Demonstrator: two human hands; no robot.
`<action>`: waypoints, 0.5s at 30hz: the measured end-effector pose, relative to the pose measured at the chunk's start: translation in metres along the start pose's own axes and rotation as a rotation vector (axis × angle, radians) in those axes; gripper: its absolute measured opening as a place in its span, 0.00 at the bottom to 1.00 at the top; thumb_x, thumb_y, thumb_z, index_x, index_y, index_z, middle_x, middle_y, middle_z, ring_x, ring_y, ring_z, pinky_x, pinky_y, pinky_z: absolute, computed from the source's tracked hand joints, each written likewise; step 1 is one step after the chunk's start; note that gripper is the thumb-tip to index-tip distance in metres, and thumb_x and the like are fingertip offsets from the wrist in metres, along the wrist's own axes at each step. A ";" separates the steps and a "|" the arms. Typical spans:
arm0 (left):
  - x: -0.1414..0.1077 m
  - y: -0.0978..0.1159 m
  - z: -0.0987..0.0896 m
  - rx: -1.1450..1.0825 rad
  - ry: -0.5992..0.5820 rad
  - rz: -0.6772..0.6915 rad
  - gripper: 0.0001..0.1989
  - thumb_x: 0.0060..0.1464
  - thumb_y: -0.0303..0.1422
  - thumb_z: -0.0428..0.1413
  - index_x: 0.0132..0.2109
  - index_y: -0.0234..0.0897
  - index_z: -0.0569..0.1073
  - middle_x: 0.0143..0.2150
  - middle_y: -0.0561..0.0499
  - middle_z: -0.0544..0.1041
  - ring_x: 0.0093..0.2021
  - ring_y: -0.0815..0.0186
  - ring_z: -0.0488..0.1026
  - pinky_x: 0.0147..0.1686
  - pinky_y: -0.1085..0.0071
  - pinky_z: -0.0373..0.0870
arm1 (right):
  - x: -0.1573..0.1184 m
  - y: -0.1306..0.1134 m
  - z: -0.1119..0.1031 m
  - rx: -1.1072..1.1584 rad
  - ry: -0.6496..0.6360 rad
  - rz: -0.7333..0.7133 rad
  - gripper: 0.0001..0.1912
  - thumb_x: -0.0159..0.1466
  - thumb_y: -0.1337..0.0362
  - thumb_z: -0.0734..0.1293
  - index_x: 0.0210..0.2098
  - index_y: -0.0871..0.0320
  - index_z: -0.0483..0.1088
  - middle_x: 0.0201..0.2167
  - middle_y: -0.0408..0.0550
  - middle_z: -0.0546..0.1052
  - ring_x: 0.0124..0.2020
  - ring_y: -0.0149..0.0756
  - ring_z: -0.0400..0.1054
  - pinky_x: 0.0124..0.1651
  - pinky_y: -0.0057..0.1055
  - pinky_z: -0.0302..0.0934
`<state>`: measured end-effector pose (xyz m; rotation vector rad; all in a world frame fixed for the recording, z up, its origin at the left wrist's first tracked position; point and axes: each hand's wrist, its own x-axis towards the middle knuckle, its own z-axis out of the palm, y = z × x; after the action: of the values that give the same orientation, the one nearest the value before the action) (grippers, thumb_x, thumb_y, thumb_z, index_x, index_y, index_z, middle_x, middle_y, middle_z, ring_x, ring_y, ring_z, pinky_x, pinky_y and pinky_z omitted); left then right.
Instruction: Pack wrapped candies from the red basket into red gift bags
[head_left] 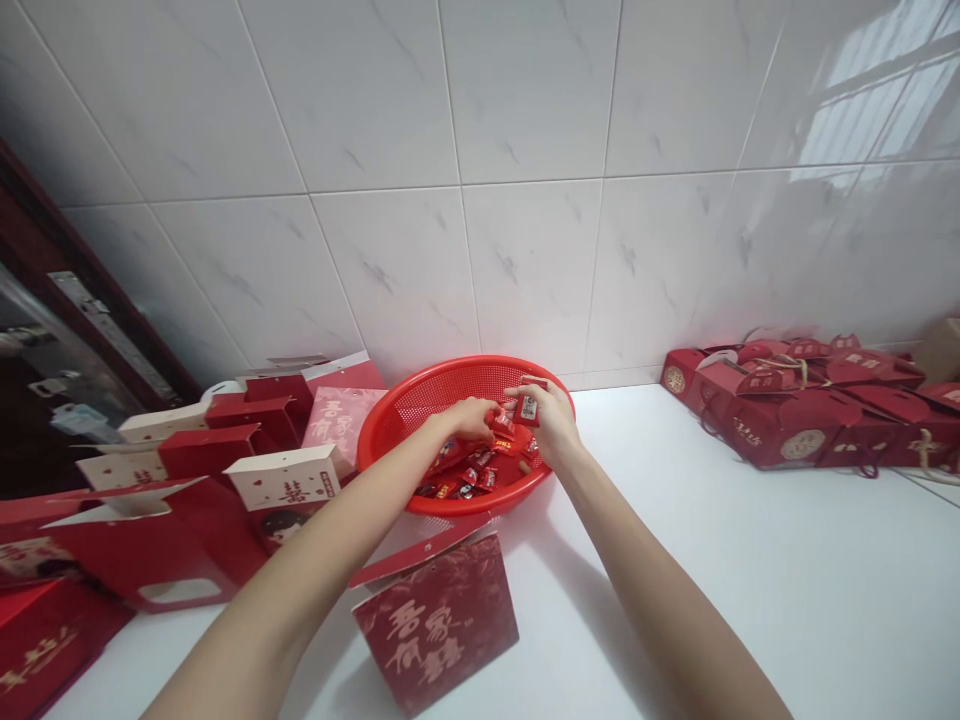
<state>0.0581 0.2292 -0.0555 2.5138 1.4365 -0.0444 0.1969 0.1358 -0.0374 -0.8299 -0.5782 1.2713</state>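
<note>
Over the red mesh basket (450,380), the left hand (471,418) pinched a red-wrapped sweet (502,424), and the right hand (555,420), just beside it, gripped a small red packet (528,406), with loose sweets (480,480) below both. Picking out sweets seemed the step in hand; the next move called for secure pinches, clear of the rim. A dark-red gift box (442,625) stood on the counter (795,560), nearside of both hands.

On our white table (720,580) we see a basket (424,395), a maroon bag (442,625) nearer us, other bags (217,525) left, boxes (757,425) right.
</note>
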 end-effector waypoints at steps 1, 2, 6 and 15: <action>0.000 -0.001 -0.001 -0.004 0.017 -0.025 0.21 0.47 0.30 0.61 0.51 0.43 0.78 0.38 0.52 0.83 0.43 0.57 0.79 0.42 0.71 0.71 | 0.000 0.000 0.000 0.001 0.002 -0.001 0.11 0.52 0.73 0.64 0.35 0.57 0.64 0.22 0.40 0.78 0.19 0.31 0.70 0.24 0.27 0.66; 0.000 -0.002 -0.002 -0.006 0.037 -0.048 0.19 0.50 0.29 0.58 0.50 0.43 0.79 0.37 0.51 0.83 0.43 0.58 0.80 0.42 0.72 0.71 | 0.000 0.000 0.000 0.002 0.002 -0.002 0.11 0.52 0.73 0.65 0.35 0.57 0.65 0.22 0.40 0.78 0.19 0.31 0.71 0.25 0.27 0.67; 0.002 -0.011 -0.004 0.016 0.142 -0.140 0.19 0.56 0.28 0.51 0.51 0.40 0.79 0.47 0.44 0.82 0.51 0.55 0.77 0.47 0.69 0.71 | 0.000 0.001 0.000 -0.003 -0.004 -0.011 0.11 0.52 0.73 0.65 0.35 0.57 0.65 0.22 0.41 0.78 0.21 0.32 0.72 0.26 0.28 0.68; 0.004 -0.009 0.006 0.021 0.011 0.060 0.25 0.54 0.34 0.58 0.60 0.44 0.72 0.55 0.49 0.79 0.55 0.58 0.74 0.54 0.69 0.68 | -0.001 -0.001 0.000 0.022 0.015 -0.007 0.10 0.54 0.74 0.63 0.35 0.57 0.64 0.23 0.40 0.78 0.19 0.30 0.70 0.24 0.27 0.67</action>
<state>0.0529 0.2361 -0.0641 2.5765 1.3708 -0.0358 0.1974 0.1343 -0.0363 -0.8180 -0.5532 1.2621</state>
